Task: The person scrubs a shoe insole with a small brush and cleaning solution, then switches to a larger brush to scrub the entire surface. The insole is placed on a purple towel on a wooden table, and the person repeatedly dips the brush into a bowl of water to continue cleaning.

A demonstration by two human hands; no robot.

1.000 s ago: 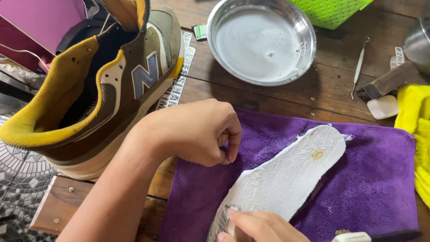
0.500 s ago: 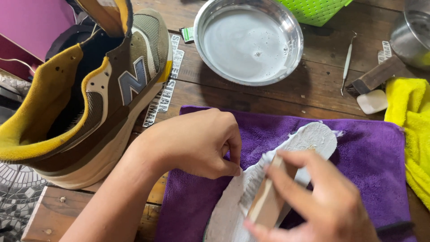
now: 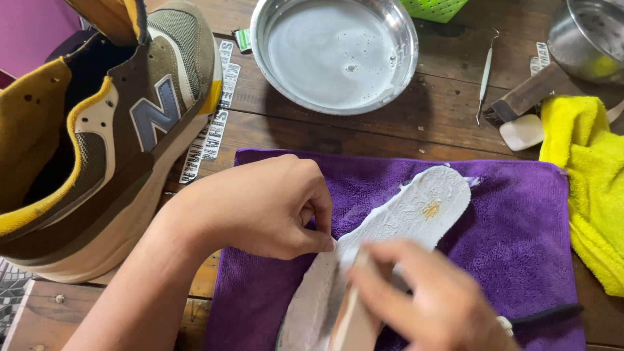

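A white foamy insole (image 3: 416,211) lies diagonally on a purple towel (image 3: 513,221). My left hand (image 3: 260,208) presses on the insole's left edge, fingers curled, pinning it down. My right hand (image 3: 422,299), blurred by motion, grips a wooden-handled brush (image 3: 354,322) over the insole's lower half. A brown, olive and yellow sneaker (image 3: 97,136) stands at the left of the wooden table (image 3: 364,133), beside my left forearm.
A steel bowl of soapy water (image 3: 335,52) sits behind the towel. A yellow cloth (image 3: 585,175) lies at the right, with a metal pick (image 3: 484,75), a wooden-handled tool (image 3: 526,94), a white soap piece (image 3: 522,132) and a steel pot (image 3: 588,39) beyond.
My right hand came up from the bottom edge holding the brush and now sweeps back down along the insole. My left hand has stayed on the insole's edge.
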